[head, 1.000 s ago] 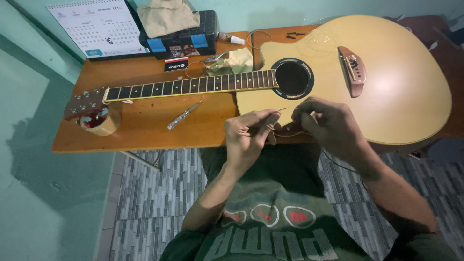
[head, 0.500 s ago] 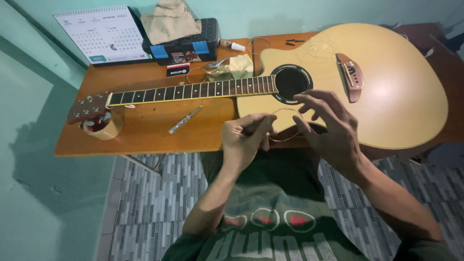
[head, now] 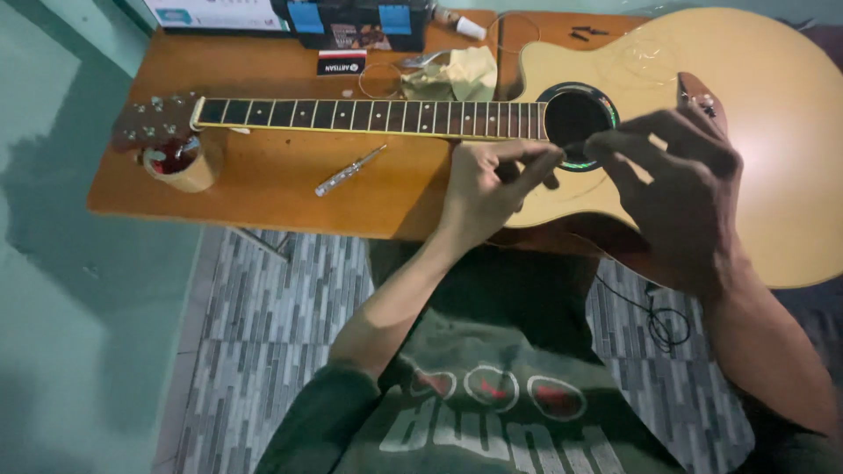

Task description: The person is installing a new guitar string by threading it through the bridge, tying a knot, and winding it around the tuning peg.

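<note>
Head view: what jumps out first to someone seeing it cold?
The pale acoustic guitar lying flat across the orange-brown wooden table, its neck running left to a headstock propped on a roll of tape. Next, the two hands meeting by the sound hole: the left hand pinched, the right hand spread over the body. A small metal tool lies below the neck.

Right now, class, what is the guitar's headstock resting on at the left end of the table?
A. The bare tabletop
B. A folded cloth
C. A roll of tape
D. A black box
C: the headstock sits on top of a tan roll of tape standing on the wooden table.
</note>
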